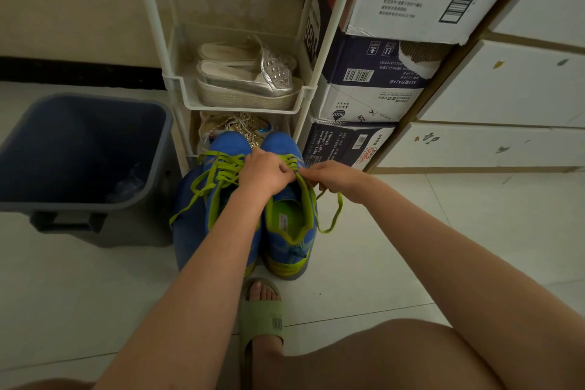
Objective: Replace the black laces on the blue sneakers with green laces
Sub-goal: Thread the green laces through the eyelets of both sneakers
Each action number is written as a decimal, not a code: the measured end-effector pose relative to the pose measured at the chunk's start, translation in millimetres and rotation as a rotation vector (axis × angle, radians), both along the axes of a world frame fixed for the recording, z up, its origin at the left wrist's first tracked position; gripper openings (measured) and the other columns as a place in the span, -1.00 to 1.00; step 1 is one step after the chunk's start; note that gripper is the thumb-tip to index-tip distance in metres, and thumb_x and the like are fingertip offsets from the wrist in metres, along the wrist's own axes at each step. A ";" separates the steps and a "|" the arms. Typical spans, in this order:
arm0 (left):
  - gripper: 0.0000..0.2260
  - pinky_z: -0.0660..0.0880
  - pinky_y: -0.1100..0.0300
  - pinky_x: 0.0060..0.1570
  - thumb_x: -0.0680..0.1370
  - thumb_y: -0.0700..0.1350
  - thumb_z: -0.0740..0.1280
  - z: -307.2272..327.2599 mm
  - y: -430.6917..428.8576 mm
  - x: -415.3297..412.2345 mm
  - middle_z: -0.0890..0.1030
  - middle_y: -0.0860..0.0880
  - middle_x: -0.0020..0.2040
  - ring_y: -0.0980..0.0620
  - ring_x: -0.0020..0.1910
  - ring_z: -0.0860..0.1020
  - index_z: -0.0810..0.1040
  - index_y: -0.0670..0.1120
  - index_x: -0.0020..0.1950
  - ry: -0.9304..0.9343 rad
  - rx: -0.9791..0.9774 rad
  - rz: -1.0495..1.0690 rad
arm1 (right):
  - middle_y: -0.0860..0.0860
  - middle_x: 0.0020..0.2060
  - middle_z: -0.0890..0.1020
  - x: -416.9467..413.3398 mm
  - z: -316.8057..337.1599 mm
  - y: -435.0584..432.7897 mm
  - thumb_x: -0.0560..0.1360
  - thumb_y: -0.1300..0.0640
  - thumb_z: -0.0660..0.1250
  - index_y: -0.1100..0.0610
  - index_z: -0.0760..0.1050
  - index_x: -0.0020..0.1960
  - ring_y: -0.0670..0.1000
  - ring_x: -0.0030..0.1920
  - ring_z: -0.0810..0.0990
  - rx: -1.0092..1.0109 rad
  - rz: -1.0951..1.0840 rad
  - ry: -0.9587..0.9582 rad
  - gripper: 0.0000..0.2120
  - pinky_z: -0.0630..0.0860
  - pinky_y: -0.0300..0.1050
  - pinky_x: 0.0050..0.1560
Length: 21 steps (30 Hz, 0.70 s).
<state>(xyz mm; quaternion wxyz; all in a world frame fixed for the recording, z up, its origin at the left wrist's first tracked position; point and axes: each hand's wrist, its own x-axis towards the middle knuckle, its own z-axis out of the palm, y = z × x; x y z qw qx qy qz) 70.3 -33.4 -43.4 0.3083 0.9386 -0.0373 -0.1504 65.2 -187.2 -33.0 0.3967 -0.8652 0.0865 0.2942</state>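
Two blue sneakers with lime-green trim stand side by side on the floor, toes toward the rack. The left sneaker (pixel 193 215) carries a green lace (pixel 215 174) whose loose end trails to the left. My left hand (pixel 264 172) lies over the top eyelets of the right sneaker (pixel 289 231) and pinches its green lace (pixel 292 163). My right hand (pixel 332 176) pinches the same lace just to the right, and a loop of that lace (pixel 335 215) hangs below it. No black laces are in view.
A dark blue bin (pixel 79 149) stands left of the sneakers. Behind them rises a white shoe rack (pixel 240 98) holding silver sandals (pixel 247 76). Stacked cardboard boxes (pixel 373 89) and white drawers (pixel 506 98) stand to the right. My foot in a green slide (pixel 262 317) is nearest.
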 end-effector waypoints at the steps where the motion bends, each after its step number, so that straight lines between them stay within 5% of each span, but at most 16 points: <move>1: -0.77 0.38 0.00 0.26 0.52 0.05 0.36 -0.1 0.4 0.0 0.36 -0.19 0.29 -0.18 0.29 0.36 0.65 0.01 0.11 -0.002 0.007 -0.001 | 0.03 -0.25 0.47 0.2 -1.0 -0.6 0.58 -0.05 0.23 0.15 0.51 -0.11 -0.10 -0.31 0.32 0.018 0.000 0.016 -0.72 0.25 -0.31 -0.35; 4: -0.78 0.37 0.02 0.26 0.53 0.05 0.34 0.6 0.6 0.2 0.36 -0.20 0.28 -0.20 0.29 0.35 0.65 0.01 0.11 0.006 0.012 -0.004 | -0.03 -0.27 0.46 -1.3 -3.4 -5.6 0.57 0.03 0.26 0.19 0.55 -0.01 -0.10 -0.28 0.30 0.141 -0.033 0.039 -0.78 0.23 -0.26 -0.28; 8: -0.82 0.41 0.01 0.25 0.53 0.00 0.36 2.9 1.1 0.0 0.44 -0.18 0.23 -0.16 0.25 0.41 0.67 -0.01 0.07 0.018 -0.044 0.016 | -0.08 -0.32 0.53 -3.5 -0.1 -10.8 0.55 0.11 0.32 0.09 0.57 -0.19 -0.19 -0.30 0.46 0.158 0.023 -0.110 -0.85 0.38 -0.39 -0.28; 11: -0.85 0.47 0.09 0.17 0.54 -0.15 0.34 10.2 6.5 0.6 0.62 -0.13 0.08 -0.05 0.09 0.54 0.67 -0.14 0.02 0.004 -0.175 0.062 | -0.03 -0.27 0.56 -0.5 -3.2 -11.1 0.51 0.15 0.37 0.12 0.54 -0.18 -0.11 -0.23 0.50 -0.020 0.129 -0.325 -0.90 0.45 -0.28 -0.14; 15: -0.81 0.48 0.08 0.16 0.56 -0.23 0.26 23.1 18.6 8.4 0.63 -0.08 0.11 -0.08 0.09 0.57 0.65 -0.16 0.07 -0.083 -0.175 0.240 | -0.06 -0.29 0.50 -0.3 -4.9 -8.7 0.49 0.16 0.40 0.13 0.52 -0.13 -0.11 -0.26 0.43 -0.102 0.202 -0.409 -0.93 0.35 -0.43 -0.25; 19: -0.83 0.60 0.04 -0.06 0.54 -0.20 0.28 26.7 28.3 22.5 0.66 -0.18 -0.13 -0.12 -0.19 0.63 0.62 -0.27 -0.05 0.124 -0.122 0.277 | 0.11 -0.01 0.50 2.8 6.8 -9.5 0.54 -0.08 0.29 0.12 0.54 0.07 0.12 0.07 0.47 -0.319 0.124 -0.445 -0.72 0.43 -0.04 0.10; 21: -0.82 0.56 0.14 -0.27 0.55 -0.17 0.30 29.6 25.0 19.4 0.62 -0.12 -0.29 -0.01 -0.38 0.56 0.58 -0.25 -0.16 0.235 -0.085 0.204 | 0.18 0.07 0.54 2.5 16.0 -7.5 0.61 -0.12 0.12 0.21 0.49 0.18 0.18 0.12 0.49 -0.544 0.198 -0.332 -0.57 0.41 -0.01 0.12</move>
